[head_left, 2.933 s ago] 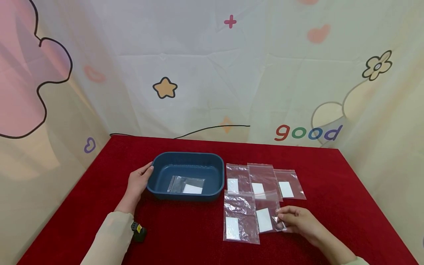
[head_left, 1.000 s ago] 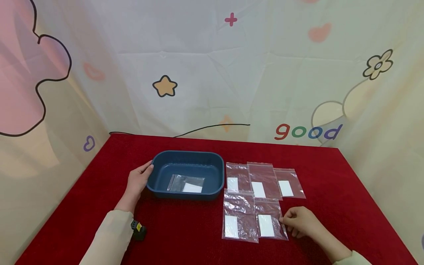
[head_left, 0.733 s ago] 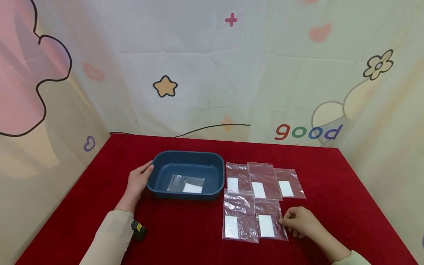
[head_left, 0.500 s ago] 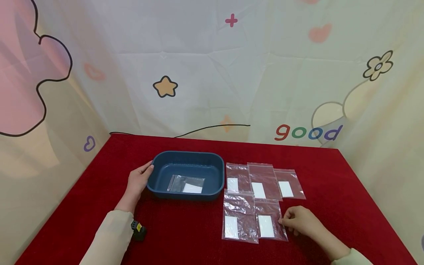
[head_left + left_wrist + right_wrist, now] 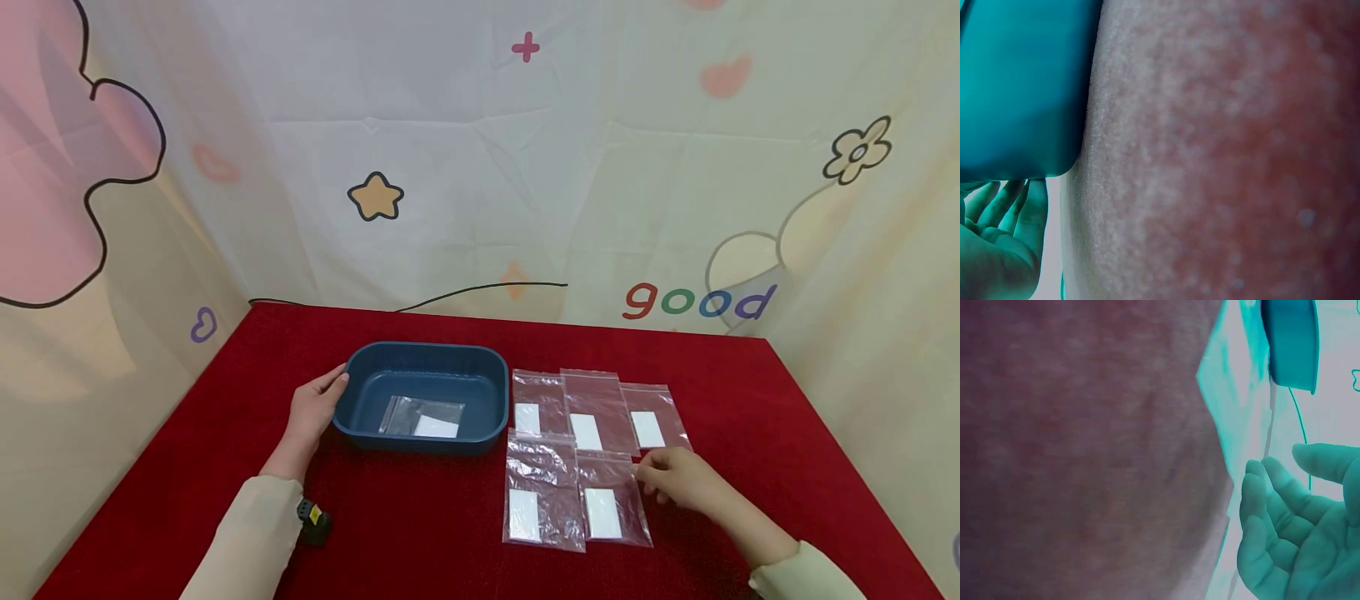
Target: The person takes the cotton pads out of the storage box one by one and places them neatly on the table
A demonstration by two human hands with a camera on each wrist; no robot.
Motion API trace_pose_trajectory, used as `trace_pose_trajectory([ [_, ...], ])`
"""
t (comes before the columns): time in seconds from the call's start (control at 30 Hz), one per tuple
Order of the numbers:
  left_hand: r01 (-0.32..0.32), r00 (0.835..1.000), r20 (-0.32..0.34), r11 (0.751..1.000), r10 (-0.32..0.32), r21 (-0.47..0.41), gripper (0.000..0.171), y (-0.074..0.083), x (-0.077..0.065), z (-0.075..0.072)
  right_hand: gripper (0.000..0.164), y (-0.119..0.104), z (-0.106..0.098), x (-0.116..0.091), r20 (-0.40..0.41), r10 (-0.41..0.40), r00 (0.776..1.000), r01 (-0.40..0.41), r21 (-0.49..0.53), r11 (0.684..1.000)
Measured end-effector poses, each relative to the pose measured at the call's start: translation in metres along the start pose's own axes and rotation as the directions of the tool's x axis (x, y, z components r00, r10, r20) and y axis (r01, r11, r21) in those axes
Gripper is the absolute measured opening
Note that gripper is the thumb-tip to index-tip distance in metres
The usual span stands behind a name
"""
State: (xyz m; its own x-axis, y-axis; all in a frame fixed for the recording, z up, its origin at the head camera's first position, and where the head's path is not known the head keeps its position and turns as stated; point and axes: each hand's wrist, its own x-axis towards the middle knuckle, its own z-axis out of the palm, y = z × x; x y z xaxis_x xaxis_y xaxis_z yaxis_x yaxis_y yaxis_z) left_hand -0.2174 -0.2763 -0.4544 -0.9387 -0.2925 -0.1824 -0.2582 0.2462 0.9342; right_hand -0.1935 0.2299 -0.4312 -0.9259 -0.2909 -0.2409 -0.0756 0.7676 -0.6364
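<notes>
In the head view my left hand holds the left end of a blue plastic bin, thumb at the rim. The left wrist view shows the fingers against the bin's outer wall. A clear zip-lock bag with a white card lies in the bin. My right hand hovers by the upper right corner of the front right zip-lock bag. In the right wrist view its fingers are loosely bent, thumb apart, holding nothing. Beside that bag lies another zip-lock bag, also with a white card.
Three more zip-lock bags, the left one, the middle one and the right one, lie in a back row, their edges close or overlapping. The red cloth-covered table ends at a printed curtain.
The front right bag was pinched and slightly lifted earlier; it now lies flat beside its neighbour. My right hand has let go and moved slightly up and away. The left hand has stayed.
</notes>
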Motion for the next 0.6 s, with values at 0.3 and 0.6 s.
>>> trace_pose_trajectory([
  [0.3, -0.003, 1.0, 0.002, 1.0, 0.003, -0.003, 0.05, -0.001, 0.001, -0.001, 0.022, -0.018, -0.011, 0.011, 0.046, -0.097, 0.994, 0.097, 0.003, 0.995],
  [0.6, -0.003, 1.0, -0.002, 1.0, 0.003, -0.004, 0.05, 0.0, 0.0, 0.0, 0.019, -0.048, -0.019, 0.028, 0.04, -0.267, 0.963, 0.269, -0.042, 0.962],
])
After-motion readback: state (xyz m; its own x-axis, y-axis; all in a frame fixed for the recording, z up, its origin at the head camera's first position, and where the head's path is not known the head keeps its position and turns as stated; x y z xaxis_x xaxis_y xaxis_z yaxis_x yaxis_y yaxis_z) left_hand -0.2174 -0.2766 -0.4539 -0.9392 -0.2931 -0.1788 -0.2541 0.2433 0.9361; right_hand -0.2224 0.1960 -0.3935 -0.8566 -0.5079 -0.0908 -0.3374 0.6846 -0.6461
